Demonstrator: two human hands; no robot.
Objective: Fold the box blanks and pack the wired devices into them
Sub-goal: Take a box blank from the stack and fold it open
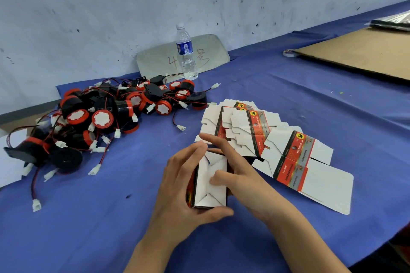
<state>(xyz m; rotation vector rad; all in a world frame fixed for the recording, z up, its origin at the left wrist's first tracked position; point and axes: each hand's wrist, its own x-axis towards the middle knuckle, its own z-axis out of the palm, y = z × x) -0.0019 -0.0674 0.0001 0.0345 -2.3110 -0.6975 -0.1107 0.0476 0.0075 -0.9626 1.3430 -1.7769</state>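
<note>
Gripping a half-folded box (210,182) from its left side, the left hand (184,186) curls round it — fingers over the far end, thumb hooked under the near end. The right hand (239,175) holds the other side, its fingers stretched along the far right edge and its thumb pressing down on the white interlocked flaps that face up toward the camera. The box's long axis runs away from the person, and it sits low over the blue tablecloth (288,86) at centre front. Just beyond and right of the hands, the flat box blanks (255,126) lie fanned out, white sides and red printed bands showing. Well to the left, the wired devices (106,115) — black and red, with white connectors — form a tangled heap. A water bottle (186,53) stands upright behind them by the wall.
</note>
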